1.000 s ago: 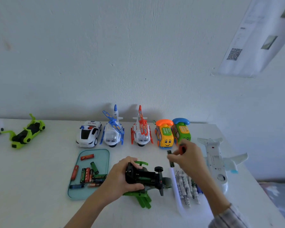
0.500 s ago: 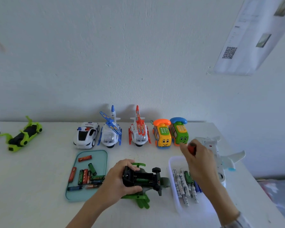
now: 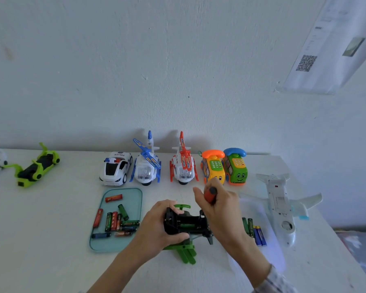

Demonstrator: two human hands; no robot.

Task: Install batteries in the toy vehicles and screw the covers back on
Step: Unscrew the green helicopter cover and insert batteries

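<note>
Your left hand [image 3: 163, 224] grips the green toy vehicle [image 3: 186, 226], inverted on the worktop [image 3: 51, 240] right of the battery tray [image 3: 135, 194]. Your right hand [image 3: 218, 205] grips the screwdriver [image 3: 210, 193]. Light, rigid plastic: hold the chassis, not the thin arms.

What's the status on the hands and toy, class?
Left hand grips upturned green toy. Right hand grips screwdriver over it. Battery bay open, cover not seen.
</note>
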